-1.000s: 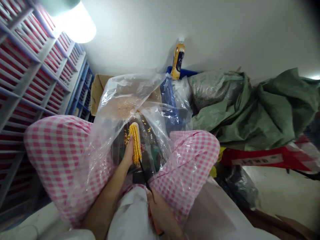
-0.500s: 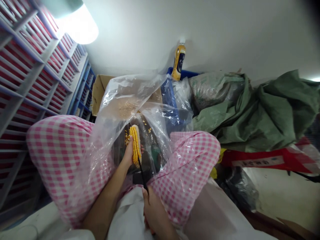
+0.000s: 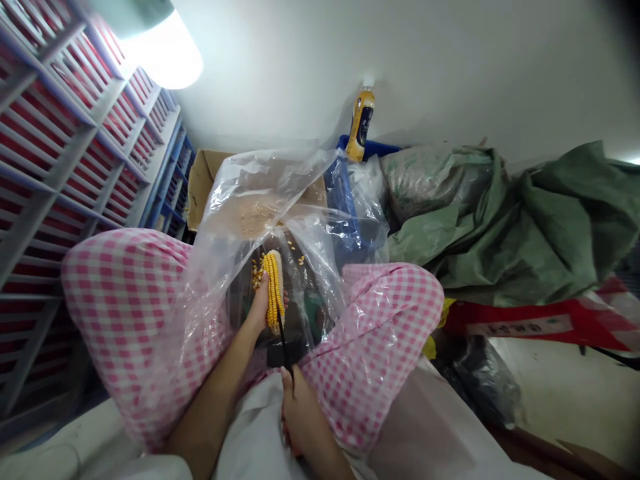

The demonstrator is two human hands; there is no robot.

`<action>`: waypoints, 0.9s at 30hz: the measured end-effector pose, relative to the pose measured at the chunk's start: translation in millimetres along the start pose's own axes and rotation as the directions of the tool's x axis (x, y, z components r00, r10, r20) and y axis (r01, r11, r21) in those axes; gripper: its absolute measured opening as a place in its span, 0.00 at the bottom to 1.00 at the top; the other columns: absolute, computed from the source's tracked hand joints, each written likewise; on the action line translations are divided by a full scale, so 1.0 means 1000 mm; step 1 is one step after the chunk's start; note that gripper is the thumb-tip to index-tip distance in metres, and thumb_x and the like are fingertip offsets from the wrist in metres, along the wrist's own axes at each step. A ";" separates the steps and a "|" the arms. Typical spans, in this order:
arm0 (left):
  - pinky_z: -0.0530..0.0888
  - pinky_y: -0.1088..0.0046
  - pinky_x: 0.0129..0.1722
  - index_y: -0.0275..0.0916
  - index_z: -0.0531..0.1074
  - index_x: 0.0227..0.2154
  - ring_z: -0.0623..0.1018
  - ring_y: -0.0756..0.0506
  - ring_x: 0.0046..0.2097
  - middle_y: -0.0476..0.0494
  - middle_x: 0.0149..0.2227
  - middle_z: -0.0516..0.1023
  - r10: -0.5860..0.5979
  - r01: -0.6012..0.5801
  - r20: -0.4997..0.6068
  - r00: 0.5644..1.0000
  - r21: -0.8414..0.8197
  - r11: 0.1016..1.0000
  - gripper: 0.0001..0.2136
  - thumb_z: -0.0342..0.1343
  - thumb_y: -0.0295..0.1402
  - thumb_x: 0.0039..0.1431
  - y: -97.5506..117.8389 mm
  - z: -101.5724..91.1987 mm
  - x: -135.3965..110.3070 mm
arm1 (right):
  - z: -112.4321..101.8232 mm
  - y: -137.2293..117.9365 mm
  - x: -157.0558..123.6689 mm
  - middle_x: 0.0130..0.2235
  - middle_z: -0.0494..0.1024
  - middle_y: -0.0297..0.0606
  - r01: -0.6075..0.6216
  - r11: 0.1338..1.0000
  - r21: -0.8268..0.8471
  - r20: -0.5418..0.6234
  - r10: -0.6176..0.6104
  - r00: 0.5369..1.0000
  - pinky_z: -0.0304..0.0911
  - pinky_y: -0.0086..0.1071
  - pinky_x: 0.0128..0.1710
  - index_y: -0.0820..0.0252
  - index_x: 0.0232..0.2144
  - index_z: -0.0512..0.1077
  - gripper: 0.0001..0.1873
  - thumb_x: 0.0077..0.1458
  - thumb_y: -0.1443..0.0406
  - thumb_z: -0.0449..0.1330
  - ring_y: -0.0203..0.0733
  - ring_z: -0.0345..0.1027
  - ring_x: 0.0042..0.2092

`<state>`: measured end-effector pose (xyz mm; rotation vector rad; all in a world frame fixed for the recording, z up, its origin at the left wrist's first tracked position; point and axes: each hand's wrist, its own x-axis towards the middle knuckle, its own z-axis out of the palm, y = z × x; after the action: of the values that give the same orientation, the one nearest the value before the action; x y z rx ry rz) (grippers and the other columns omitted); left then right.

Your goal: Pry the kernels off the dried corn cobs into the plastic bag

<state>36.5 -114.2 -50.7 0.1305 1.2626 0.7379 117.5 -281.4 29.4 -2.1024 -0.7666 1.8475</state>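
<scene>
An ear of yellow corn (image 3: pixel 273 293), with a pale bare strip along its right side, stands nearly upright between my knees. My left hand (image 3: pixel 261 301) is closed around it from the left. My right hand (image 3: pixel 300 407), lower down, grips what looks like a screwdriver (image 3: pixel 281 339) with a long thin dark shaft. Its upper end meets the lower part of the corn; the handle is mostly hidden in my fingers, with a bit of reddish orange showing. Loose corn kernels (image 3: pixel 257 272) lie beyond my left hand, on or under a clear plastic bag (image 3: pixel 305 230).
A cardboard box (image 3: pixel 203 183) stands behind the bag, next to a blue bin (image 3: pixel 345 200) with a yellow-labelled bottle (image 3: pixel 361 123). Stacked crates (image 3: pixel 75 153) and a bright lamp (image 3: pixel 170 57) are on the left. Green cloth (image 3: pixel 540 233) and a red bag (image 3: pixel 595 323) lie right.
My right hand has shifted slightly up, and the shaft sits a little further along the corn. My left hand keeps its hold. The whole view has drifted slightly.
</scene>
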 end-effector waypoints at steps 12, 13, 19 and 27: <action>0.65 0.74 0.14 0.35 0.71 0.41 0.74 0.46 0.17 0.45 0.20 0.74 0.120 -0.117 -0.024 0.993 0.104 0.988 0.25 0.44 0.53 0.59 -0.005 -0.001 0.003 | -0.006 0.000 0.012 0.19 0.60 0.24 0.019 0.998 0.056 0.036 -0.021 0.999 0.55 0.21 0.15 0.58 0.33 0.60 0.15 0.66 0.56 0.42 0.29 0.57 0.17; 0.65 0.74 0.14 0.34 0.71 0.41 0.73 0.46 0.17 0.45 0.19 0.74 0.113 -0.110 -0.023 0.993 0.113 0.988 0.26 0.44 0.53 0.59 -0.005 -0.002 0.004 | -0.005 0.001 0.013 0.19 0.60 0.24 0.020 0.998 0.065 0.039 -0.023 0.999 0.56 0.21 0.15 0.58 0.33 0.60 0.16 0.66 0.55 0.42 0.29 0.57 0.17; 0.66 0.75 0.14 0.34 0.70 0.41 0.72 0.47 0.16 0.49 0.18 0.72 0.176 -0.174 0.000 0.984 0.174 0.969 0.27 0.45 0.56 0.57 -0.009 -0.003 0.005 | -0.006 0.004 0.021 0.19 0.62 0.25 -0.033 0.987 0.155 0.137 0.011 0.991 0.56 0.23 0.16 0.58 0.33 0.61 0.21 0.65 0.50 0.40 0.29 0.56 0.16; 0.66 0.73 0.15 0.34 0.72 0.35 0.69 0.48 0.15 0.48 0.16 0.70 0.045 -0.045 0.004 0.999 0.160 0.986 0.29 0.39 0.56 0.59 -0.007 -0.005 0.004 | 0.010 0.005 0.026 0.20 0.63 0.27 0.066 0.994 0.082 0.010 -0.067 0.998 0.58 0.26 0.19 0.58 0.40 0.65 0.21 0.64 0.50 0.42 0.34 0.61 0.19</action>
<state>36.1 -118.9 -59.3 0.2908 1.3220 0.6747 110.5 -273.2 3.1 -1.9928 -0.7418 1.8276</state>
